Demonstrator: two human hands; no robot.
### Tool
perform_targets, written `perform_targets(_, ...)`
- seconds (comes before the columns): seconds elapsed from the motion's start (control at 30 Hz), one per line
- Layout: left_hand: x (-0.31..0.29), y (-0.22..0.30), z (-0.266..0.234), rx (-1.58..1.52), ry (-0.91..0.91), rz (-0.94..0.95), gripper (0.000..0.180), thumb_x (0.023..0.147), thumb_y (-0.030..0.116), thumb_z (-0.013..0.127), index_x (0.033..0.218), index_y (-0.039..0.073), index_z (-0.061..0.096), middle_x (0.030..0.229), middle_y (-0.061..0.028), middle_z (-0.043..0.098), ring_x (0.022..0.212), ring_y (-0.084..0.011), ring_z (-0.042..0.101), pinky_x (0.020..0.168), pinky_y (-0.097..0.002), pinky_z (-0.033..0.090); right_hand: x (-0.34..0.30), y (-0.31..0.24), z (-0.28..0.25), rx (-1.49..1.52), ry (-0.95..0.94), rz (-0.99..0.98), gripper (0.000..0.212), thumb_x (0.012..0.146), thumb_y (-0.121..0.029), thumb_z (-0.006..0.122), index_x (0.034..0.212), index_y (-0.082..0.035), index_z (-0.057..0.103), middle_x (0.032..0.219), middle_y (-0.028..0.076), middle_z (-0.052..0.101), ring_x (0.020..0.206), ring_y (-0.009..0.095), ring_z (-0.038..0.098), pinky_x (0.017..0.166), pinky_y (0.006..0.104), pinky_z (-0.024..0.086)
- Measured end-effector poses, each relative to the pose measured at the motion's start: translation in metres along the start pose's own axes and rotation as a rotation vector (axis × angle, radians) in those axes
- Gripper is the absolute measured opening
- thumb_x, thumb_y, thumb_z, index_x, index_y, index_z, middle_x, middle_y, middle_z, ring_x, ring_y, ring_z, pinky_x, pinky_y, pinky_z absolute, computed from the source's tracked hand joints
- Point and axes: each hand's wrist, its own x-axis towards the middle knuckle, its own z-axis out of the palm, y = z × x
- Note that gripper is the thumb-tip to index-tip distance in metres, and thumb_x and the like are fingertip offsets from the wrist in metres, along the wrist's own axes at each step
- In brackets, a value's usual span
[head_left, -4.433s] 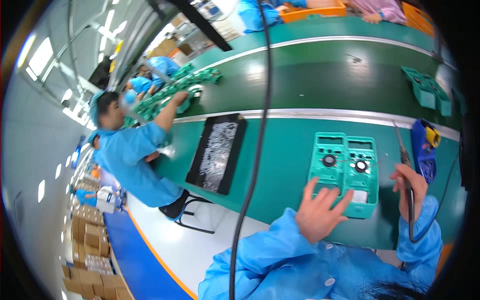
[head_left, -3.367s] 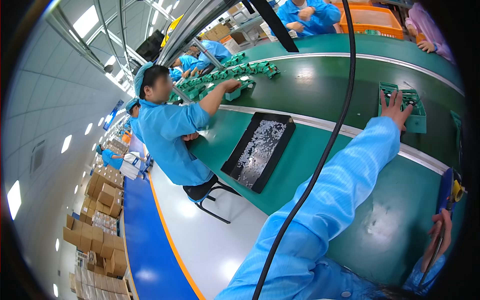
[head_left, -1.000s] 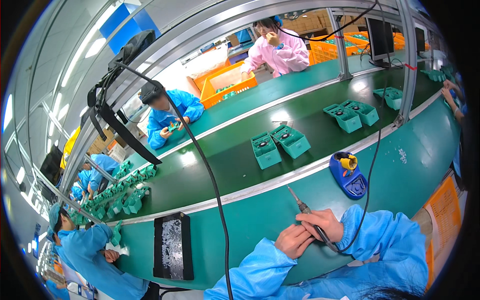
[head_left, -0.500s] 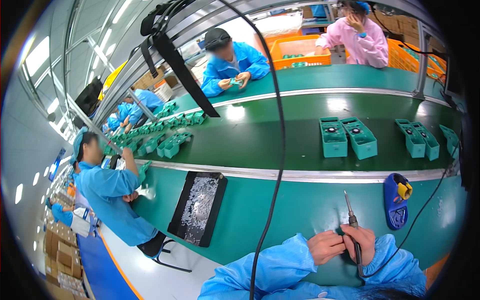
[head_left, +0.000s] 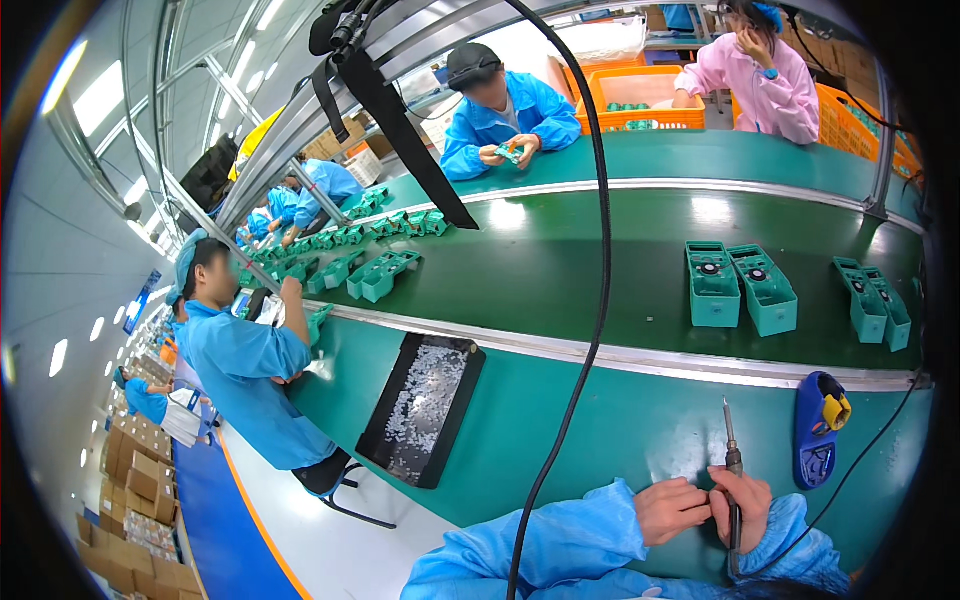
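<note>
My right hand (head_left: 744,506) is closed around the handle of a soldering iron (head_left: 734,462), whose metal tip points away from me over the green bench. Close beside it, my left hand (head_left: 672,511) has its fingers curled and pressed together, the fingertips at the right hand's fingers. Whatever the left fingers may pinch is hidden. A blue soldering iron stand (head_left: 816,445) with a yellow part rests on the bench to the right of my hands.
Green plastic housings (head_left: 713,290) stand on the dark green belt (head_left: 560,265) beyond a metal rail. A black tray (head_left: 462,410) of small translucent pieces lies left. A black cable (head_left: 597,340) hangs across the view. One co-worker (head_left: 235,350) sits left; others work across the belt.
The whole view has shifted, so the bench and belt appear farther right. My hands stay together, with the soldering iron still in the right one.
</note>
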Motion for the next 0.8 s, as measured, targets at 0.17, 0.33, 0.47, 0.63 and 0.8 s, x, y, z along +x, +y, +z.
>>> perform_targets(0.17,-0.001,0.002,0.004,-0.002,0.03,0.001,0.021,0.076,0.002,0.065,0.097,-0.002,0.062,0.092,-0.0128,0.057,0.077,-0.0289,0.055,0.068,-0.037,0.045,-0.003,-0.002,0.0,-0.023,-0.021,0.04,0.026,0.078,0.001,0.06,0.103,0.002,0.061,0.074,0.014,0.061,0.057,0.028,0.06,0.055,0.0349,0.045)
perform_targets(0.33,-0.001,0.005,0.001,0.056,0.042,0.025,0.023,0.072,0.002,0.064,0.095,-0.001,0.061,0.097,-0.0136,0.056,0.079,-0.0281,0.055,0.071,-0.0361,0.045,-0.003,-0.01,0.0,-0.08,-0.035,0.062,0.024,0.08,-0.002,0.059,0.104,0.001,0.061,0.075,0.013,0.061,0.062,0.029,0.06,0.059,0.0362,0.044)
perform_targets(0.47,-0.001,0.006,0.001,0.064,0.057,0.026,0.027,0.069,0.002,0.062,0.096,-0.001,0.061,0.102,-0.0145,0.055,0.08,-0.0282,0.055,0.072,-0.036,0.046,-0.007,-0.011,0.002,-0.078,-0.031,0.109,0.024,0.082,-0.002,0.058,0.105,0.001,0.062,0.081,0.015,0.063,0.068,0.031,0.061,0.064,0.0373,0.045)
perform_targets(0.63,-0.005,0.003,0.005,0.075,0.04,0.02,0.028,0.066,0.002,0.061,0.094,0.0,0.061,0.103,-0.0155,0.055,0.081,-0.0282,0.055,0.072,-0.0361,0.046,-0.008,-0.011,0.0,-0.087,-0.066,0.113,0.026,0.082,-0.002,0.057,0.107,0.002,0.061,0.084,0.016,0.064,0.07,0.032,0.062,0.066,0.0372,0.046)
perform_targets(0.8,-0.007,0.0,0.008,0.061,0.019,0.023,0.027,0.065,0.001,0.06,0.093,-0.001,0.06,0.104,-0.0168,0.055,0.082,-0.0285,0.056,0.071,-0.0365,0.045,-0.011,-0.006,-0.001,-0.067,-0.095,0.129,0.026,0.082,-0.001,0.056,0.107,0.002,0.061,0.09,0.017,0.066,0.073,0.032,0.063,0.069,0.0385,0.047)
